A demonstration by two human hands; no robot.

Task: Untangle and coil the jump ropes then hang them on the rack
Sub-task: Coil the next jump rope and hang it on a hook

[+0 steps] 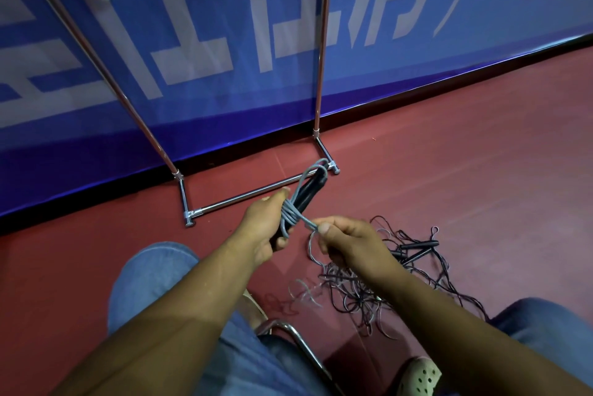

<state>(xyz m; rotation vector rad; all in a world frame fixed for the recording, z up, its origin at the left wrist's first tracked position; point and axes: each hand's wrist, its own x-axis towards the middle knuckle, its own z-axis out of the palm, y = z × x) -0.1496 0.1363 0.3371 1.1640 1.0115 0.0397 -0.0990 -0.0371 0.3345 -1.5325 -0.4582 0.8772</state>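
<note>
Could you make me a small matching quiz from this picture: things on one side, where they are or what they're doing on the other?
1 coiled grey rope
2 tangled ropes
3 rack
4 right hand

A stands against the blue wall
B pinches a grey strand
C gripped by the left hand
D heaped on the red floor

Pairs: 1-C, 2-D, 3-A, 4-B

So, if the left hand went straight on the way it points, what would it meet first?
Probably the rack's low crossbar, just beyond the left hand and its coiled rope; depth is unclear, so it might pass above.
</note>
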